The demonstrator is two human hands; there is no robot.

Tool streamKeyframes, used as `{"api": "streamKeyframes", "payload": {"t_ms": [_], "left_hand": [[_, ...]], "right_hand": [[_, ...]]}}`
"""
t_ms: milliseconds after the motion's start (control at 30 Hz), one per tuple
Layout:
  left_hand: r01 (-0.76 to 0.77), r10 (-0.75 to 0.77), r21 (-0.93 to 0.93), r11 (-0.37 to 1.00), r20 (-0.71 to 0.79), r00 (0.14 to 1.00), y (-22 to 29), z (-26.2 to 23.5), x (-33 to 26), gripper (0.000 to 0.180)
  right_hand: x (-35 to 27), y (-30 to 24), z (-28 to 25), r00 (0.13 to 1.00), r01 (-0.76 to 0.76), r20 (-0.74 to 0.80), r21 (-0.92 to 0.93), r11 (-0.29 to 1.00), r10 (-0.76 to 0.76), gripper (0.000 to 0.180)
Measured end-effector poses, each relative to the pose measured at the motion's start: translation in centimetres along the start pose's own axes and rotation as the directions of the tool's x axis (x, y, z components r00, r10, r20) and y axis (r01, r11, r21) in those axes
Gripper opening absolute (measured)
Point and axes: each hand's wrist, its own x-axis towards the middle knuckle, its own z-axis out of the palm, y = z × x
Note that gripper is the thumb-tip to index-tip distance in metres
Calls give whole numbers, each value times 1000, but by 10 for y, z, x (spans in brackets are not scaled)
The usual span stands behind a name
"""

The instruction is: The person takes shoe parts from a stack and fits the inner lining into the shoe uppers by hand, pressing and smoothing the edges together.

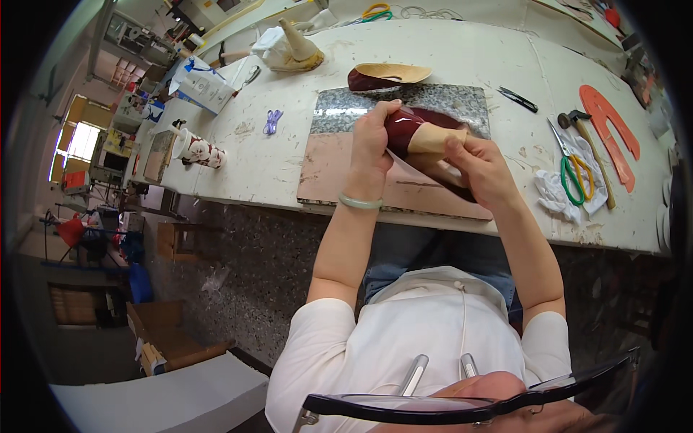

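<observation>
Both my hands are closed on a glossy dark red shoe upper [404,131] held above a work slab. My left hand [371,143] grips its left end with the thumb up along the edge. At the other side, my right hand [478,167] pinches a tan lining piece [427,142] that lies against the dark red material. The fingers beneath the upper are partly hidden. Just beyond it sits a second shoe piece [390,75], dark red outside and tan inside. The slab [333,107] is speckled grey stone at the back, with a pinkish-brown board [328,166] across its front.
To the right lie a black-handled cutter [518,99], a hammer [599,159], scissors [574,179] on a white cloth [554,198], and an orange-red curved piece [610,133]. At left are a patterned cup [198,149], a small purple object [272,123] and a glue-stained pot [299,52].
</observation>
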Motion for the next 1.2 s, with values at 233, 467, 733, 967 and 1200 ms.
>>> {"api": "streamKeyframes", "payload": {"t_ms": [233, 467, 733, 967, 1200], "left_hand": [[-149, 138, 28, 988, 235, 962, -27, -15, -6, 18], [206, -121, -118, 971, 500, 857, -36, -17, -3, 29], [-41, 99, -224, 974, 256, 962, -44, 0, -12, 23], [-5, 23, -46, 999, 417, 909, -40, -6, -27, 33], [78, 120, -371, 925, 482, 868, -24, 4, -9, 54]], "right_hand": [[33, -13, -12, 999, 3, 43, 516, 856, -29, 53], [69, -22, -33, 995, 104, -66, 541, 835, -80, 62], [64, -43, -16, 977, 45, -194, -194, 980, -84, 39], [88, -81, -29, 990, -78, -138, -258, 963, 43, 37], [78, -96, 9, 986, -56, -143, -768, 638, -85, 33]]}}
